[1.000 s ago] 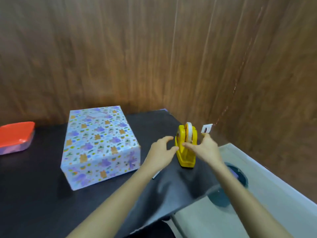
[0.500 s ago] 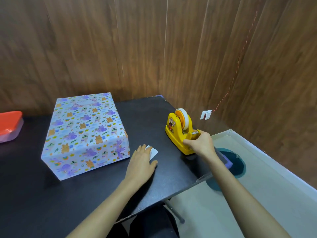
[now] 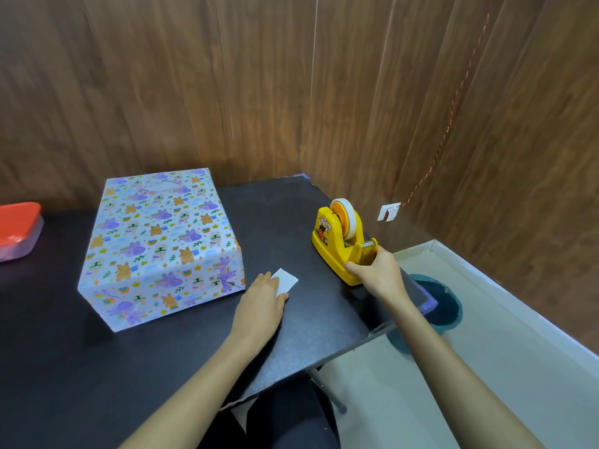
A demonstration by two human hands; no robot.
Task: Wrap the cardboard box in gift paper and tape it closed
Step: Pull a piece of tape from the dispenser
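Wrapped box (image 3: pixel 158 247) on table (image 3: pixel 97 367), left hand (image 3: pixel 261 306) flat on paper scrap (image 3: pixel 287 281), right hand (image 3: pixel 377 270) gripping tape dispenser (image 3: pixel 340 244)

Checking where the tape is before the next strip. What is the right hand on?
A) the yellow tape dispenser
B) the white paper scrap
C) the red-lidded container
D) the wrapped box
A: the right hand grips the near end of the yellow tape dispenser, apart from the wrapped box.

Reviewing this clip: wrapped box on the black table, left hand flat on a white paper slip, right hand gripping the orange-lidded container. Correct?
Not quite. In the head view the right hand grips the yellow tape dispenser, not the orange-lidded container, which sits untouched at the table's far left. The left hand does rest on the white slip beside the wrapped box.
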